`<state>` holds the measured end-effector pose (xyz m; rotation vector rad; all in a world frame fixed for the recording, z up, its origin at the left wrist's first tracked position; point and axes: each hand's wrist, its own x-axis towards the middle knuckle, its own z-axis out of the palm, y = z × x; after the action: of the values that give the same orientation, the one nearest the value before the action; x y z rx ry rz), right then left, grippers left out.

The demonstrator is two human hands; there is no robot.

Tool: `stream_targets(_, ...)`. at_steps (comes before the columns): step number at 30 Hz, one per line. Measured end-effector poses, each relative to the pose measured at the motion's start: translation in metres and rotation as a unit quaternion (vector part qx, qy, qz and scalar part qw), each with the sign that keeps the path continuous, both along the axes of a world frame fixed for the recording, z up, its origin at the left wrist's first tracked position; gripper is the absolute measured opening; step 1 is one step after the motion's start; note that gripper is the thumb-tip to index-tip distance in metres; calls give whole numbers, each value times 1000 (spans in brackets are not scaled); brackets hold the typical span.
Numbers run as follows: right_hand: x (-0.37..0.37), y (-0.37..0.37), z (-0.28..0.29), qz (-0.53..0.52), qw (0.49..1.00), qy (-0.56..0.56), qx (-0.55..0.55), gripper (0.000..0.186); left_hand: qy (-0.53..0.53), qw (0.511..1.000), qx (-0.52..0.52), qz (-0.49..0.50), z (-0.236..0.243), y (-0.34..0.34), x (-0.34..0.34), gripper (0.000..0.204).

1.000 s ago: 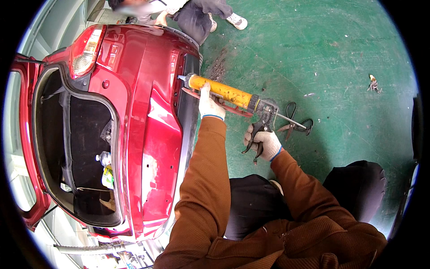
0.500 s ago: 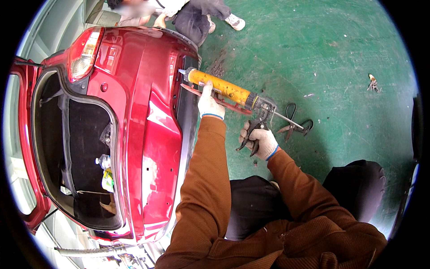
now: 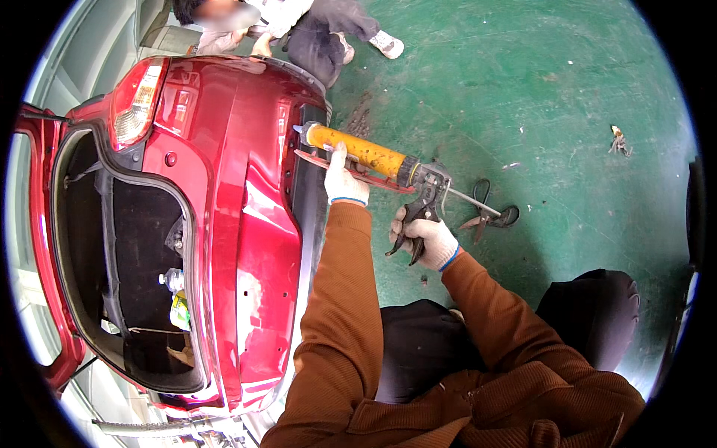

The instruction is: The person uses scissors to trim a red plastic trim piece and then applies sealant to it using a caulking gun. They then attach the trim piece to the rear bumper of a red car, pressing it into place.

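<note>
A yellow-barrelled caulking gun [image 3: 362,151] slants across the middle, its pale nozzle pointing left at the rear of a red car [image 3: 224,224]. My gloved left hand [image 3: 345,181] is closed round a long red strip [image 3: 385,184] just under the barrel, with the thumb up against the barrel. My gloved right hand [image 3: 433,240] is wrapped around the gun's black handle and trigger. The nozzle tip is close to a dark slot in the car's bumper; whether it touches is too small to tell.
On the green floor [image 3: 538,97], black-handled scissors [image 3: 508,216] lie beyond the gun's rod. A crumpled scrap [image 3: 619,140] lies farther right. Another person [image 3: 321,37] crouches at the car's far corner. The open trunk [image 3: 142,254] holds a clear bottle [image 3: 172,279].
The gun, the strip and both hands have shifted slightly left and down in view, while the car appears a little lower. Both hands keep their grips.
</note>
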<state>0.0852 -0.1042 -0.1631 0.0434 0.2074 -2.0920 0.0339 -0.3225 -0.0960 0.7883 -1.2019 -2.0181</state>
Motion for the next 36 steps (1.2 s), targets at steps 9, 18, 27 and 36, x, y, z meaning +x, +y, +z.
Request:
stream_targets(9,3,-6,1,-29,998,-4,54,16,-6,1000,6,-22,0,-2,2,30)
stream_targets(18,4,-3,4,-35,996,-35,76,15,-11,1000,1,-8,0,3,-1,27)
stream_targets(27,3,-1,7,-27,996,-51,73,18,-16,999,8,-37,-12,-19,4,28)
stream_targets(36,1,3,1,-22,997,-32,67,20,-8,999,9,-31,-10,-7,2,28)
